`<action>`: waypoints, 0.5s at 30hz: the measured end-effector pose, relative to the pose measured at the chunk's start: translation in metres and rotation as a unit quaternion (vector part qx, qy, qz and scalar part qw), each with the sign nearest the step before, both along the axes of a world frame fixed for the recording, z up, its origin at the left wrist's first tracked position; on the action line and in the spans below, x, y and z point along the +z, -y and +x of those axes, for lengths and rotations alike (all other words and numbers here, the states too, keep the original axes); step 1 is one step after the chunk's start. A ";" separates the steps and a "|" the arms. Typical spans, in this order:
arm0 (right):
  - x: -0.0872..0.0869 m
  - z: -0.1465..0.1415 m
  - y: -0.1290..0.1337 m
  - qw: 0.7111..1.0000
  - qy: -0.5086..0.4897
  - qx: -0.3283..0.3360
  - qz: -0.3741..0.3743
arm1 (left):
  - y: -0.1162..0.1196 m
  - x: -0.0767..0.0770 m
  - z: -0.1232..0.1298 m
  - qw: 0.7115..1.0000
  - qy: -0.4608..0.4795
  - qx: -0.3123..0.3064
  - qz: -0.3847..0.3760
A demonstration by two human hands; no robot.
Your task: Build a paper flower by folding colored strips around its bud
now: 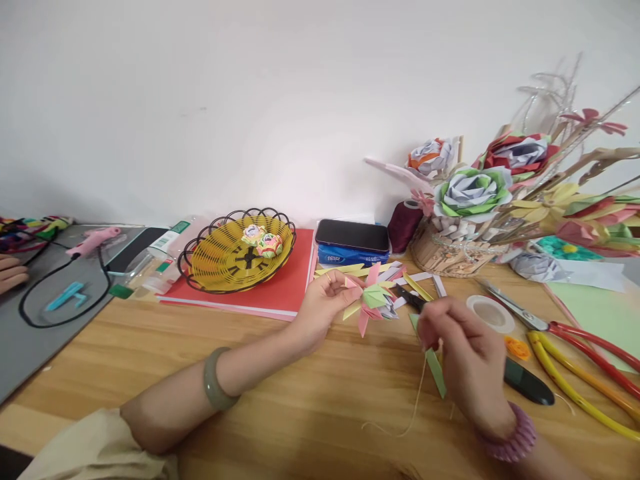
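Pinched in the fingers of my left hand (327,303) is a folded paper flower (373,300) with pink, green, yellow and white petals, raised over the wooden table. My right hand (463,353) is closed just right of the flower, fingertips together. A thin pale thread (419,393) hangs from its fingertips and trails down onto the table; whether a needle is there I cannot tell. Partly behind those fingers shows a green paper strip (436,373). A dark-handled tool (527,381) lies beneath my right hand, partly covered by it.
Left of my hands, a yellow woven basket (225,260) with small paper flowers rests on red paper (300,267). Behind are a phone (353,235) on a blue pack and a thread spool (404,227). Rightward stand a flower pot (440,250), tape (490,313), scissors (540,323), yellow-handled pliers (575,393). Another person's hand (11,273) is far left.
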State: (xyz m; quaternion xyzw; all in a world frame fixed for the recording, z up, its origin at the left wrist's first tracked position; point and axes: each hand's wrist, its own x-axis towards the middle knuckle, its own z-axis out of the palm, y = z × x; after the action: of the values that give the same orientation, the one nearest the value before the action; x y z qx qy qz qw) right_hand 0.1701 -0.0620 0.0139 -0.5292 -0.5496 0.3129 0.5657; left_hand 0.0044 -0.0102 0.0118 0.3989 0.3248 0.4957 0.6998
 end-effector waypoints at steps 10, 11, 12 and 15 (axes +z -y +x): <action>0.010 -0.002 -0.012 0.987 0.023 0.115 -0.111 | 0.001 -0.002 0.000 0.988 0.041 -0.110 -0.096; 0.010 -0.003 -0.011 0.987 0.031 0.108 -0.112 | 0.001 -0.002 0.000 0.989 0.035 -0.112 -0.094; 0.010 -0.003 -0.010 0.988 0.044 0.099 -0.111 | 0.000 -0.002 0.000 0.989 0.029 -0.114 -0.090; 0.009 -0.003 -0.007 0.986 0.118 0.086 -0.081 | -0.001 -0.002 -0.001 0.992 -0.002 -0.116 -0.054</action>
State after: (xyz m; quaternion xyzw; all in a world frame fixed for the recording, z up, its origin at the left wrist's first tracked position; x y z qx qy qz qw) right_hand 0.1669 -0.0546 0.0228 -0.5572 -0.6289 0.3389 0.4232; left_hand 0.0035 -0.0090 0.0100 0.3965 0.3038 0.3923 0.7724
